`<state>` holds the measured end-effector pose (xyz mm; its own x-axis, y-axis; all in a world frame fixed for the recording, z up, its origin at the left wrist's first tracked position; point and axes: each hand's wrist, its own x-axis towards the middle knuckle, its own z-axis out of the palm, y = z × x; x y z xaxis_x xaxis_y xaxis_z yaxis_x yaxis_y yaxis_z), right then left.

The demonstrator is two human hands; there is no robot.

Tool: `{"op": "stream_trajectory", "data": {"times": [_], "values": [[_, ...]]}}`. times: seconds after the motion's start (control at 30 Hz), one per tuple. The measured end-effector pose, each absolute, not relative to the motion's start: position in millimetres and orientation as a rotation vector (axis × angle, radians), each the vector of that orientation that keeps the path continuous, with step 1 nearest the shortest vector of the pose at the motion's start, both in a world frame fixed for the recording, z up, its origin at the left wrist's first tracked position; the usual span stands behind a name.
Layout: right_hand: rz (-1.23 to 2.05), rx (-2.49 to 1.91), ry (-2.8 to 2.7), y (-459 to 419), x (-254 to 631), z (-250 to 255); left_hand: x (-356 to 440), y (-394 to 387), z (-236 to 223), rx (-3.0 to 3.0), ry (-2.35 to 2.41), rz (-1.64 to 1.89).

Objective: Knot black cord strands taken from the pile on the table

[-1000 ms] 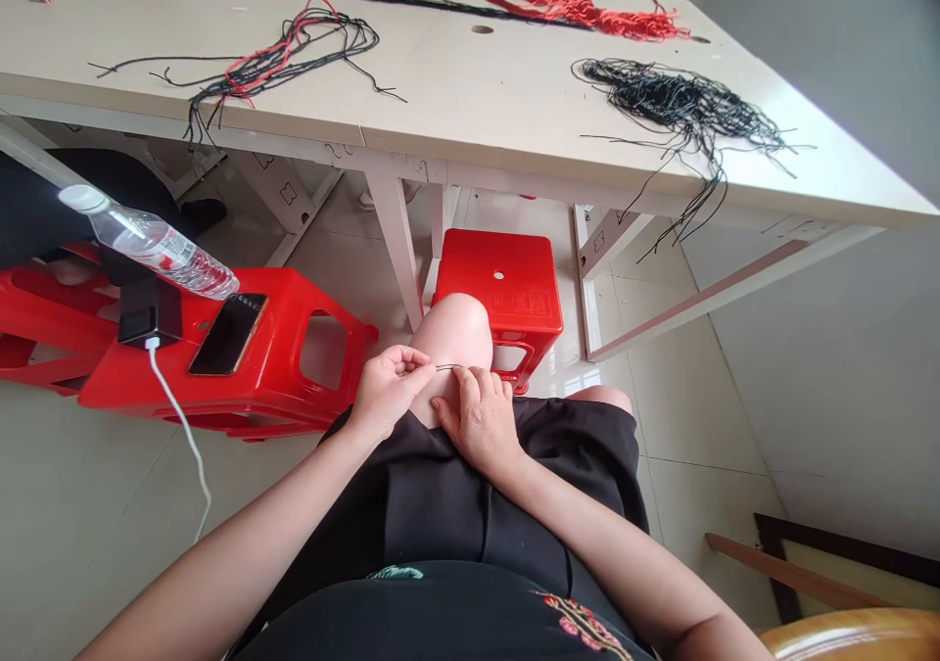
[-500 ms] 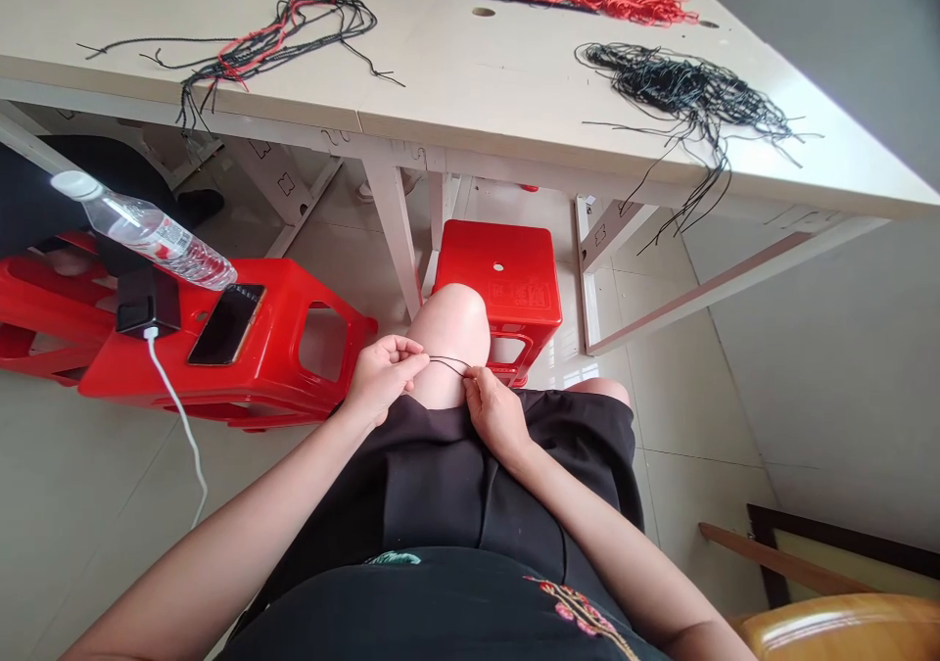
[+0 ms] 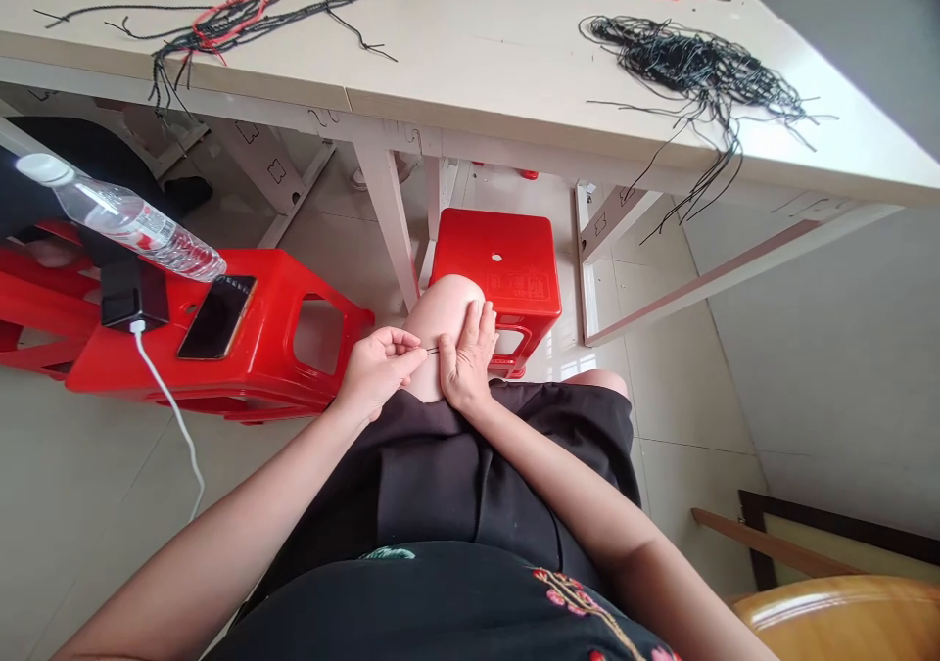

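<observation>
I had the left hand (image 3: 378,369) closed in a pinch on a thin black cord (image 3: 433,351), while the right hand (image 3: 468,359) lay flat on the bare knee (image 3: 453,299), fingers extended and thumb set apart. The cord ran in two short strands from the left fingertips to the right hand, where I lost sight of it; whether it passed beneath the palm I couldn't tell. Beyond the knee, the front stool (image 3: 499,240) took up the space below the near edge of the table (image 3: 470,54), and open floor (image 3: 682,397) lay to the right, toward the wall. Loose ends of the black bundle (image 3: 682,59) and the black-and-red bundle (image 3: 257,15) hung over that edge. On the side stool (image 3: 275,348), a bottle (image 3: 95,206) tilted beside a phone (image 3: 218,316) and a black box (image 3: 133,296) with a white cable (image 3: 176,411). The bottle's red-and-white label (image 3: 152,229) and the front stool's raised marks (image 3: 523,287) were too small for me to read.
</observation>
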<state>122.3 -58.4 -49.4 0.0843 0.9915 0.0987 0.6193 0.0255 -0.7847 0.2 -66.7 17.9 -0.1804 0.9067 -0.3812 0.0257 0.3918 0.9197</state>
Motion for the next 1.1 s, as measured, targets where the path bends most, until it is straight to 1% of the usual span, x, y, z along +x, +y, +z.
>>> {"op": "stream_trajectory", "data": {"times": [0.1,0.33,0.73,0.93,1.1], "values": [[0.761,-1.722,-1.550,-49,116,-46,3,-61,20,0.878,1.548,1.030],[0.820,-1.795,-1.396,-37,120,-29,6,-43,22,0.866,1.484,1.073],[0.775,-1.800,-1.320,-16,116,-23,0,-36,27,0.754,1.462,1.003],[0.793,-1.837,-1.252,14,122,-15,3,-29,30,0.703,1.433,1.020],[0.811,-1.820,-1.311,30,124,-11,3,-20,33,0.645,1.426,1.020]]}}
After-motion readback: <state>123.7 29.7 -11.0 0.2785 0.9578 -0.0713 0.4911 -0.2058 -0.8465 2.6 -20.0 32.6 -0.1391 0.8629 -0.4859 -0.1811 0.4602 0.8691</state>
